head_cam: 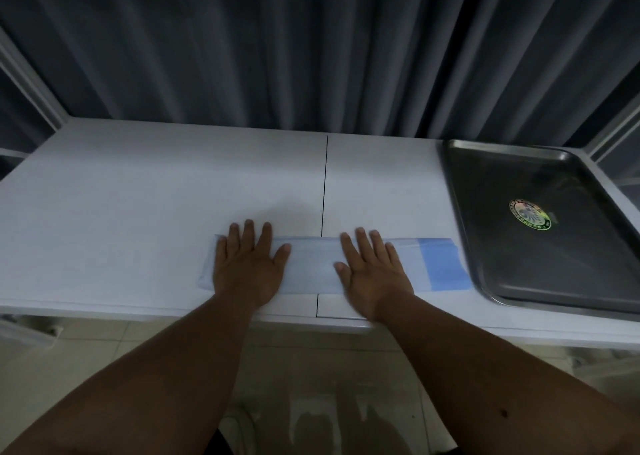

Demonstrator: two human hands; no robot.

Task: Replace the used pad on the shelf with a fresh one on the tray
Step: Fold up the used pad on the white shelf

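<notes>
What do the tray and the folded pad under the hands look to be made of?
The tray looks like stainless steel: grey, glossy, with reflections and a rolled rim. The folded pad seems thin paper-like or nonwoven sheet, matte pale blue with a darker blue band; its exact material is unclear.

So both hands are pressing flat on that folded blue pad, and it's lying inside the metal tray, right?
Not quite. The left hand and right hand do press flat on the folded blue pad, but the head view shows it lying on the white shelf, beside the metal tray, not inside it.
</notes>
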